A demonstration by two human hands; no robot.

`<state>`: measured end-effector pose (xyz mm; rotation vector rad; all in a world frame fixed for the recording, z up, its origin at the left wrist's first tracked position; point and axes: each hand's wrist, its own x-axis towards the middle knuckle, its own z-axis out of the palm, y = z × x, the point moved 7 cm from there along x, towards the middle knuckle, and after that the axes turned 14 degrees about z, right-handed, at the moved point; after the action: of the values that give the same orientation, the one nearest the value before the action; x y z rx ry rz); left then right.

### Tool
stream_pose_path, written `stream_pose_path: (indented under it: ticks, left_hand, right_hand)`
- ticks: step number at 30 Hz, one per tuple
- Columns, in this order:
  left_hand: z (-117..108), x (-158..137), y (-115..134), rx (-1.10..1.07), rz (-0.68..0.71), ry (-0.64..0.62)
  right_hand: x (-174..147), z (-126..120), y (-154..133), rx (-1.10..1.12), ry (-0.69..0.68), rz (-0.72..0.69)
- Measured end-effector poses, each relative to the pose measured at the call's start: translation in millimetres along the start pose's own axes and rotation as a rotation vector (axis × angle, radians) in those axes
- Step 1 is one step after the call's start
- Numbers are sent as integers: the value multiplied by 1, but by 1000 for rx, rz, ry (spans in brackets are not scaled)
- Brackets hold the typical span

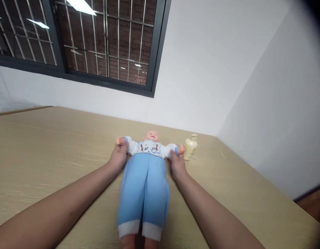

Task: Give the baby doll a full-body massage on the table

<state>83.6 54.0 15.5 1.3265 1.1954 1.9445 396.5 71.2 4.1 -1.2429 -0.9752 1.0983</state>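
Note:
A baby doll (145,183) lies on its back on the wooden table, its head toward the wall and its legs toward me. It wears light blue trousers with white cuffs and a white top with an animal face on the chest. My left hand (119,157) grips the doll's sleeved arm on the left side, with the thumb on the cuff. On the other side, my right hand (178,165) is closed around the opposite arm near its blue cuff. Both doll arms are spread outward. The fingers under the arms are mostly hidden.
A cream-coloured pump bottle (190,148) stands just right of the doll's hand. A thin pale strip (222,153) lies farther right on the table (58,138). Behind are a white wall (201,69) and a barred window (105,41). White sheeting (11,103) shows at far left.

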Motion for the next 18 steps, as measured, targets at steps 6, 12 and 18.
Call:
stream_pose_path:
  ticks: [6, 12, 18]
  left_hand:
    - [-11, 5, -34, -254, -376, 190]
    - [1, -2, 8, -42, 45, -78]
    - [33, -27, 47, 402, 509, -642]
  right_hand:
    - [21, -11, 22, 299, 0, 259]
    - [1, -5, -9, -82, 35, -95]
    - [-54, 32, -39, -613, -230, -543]
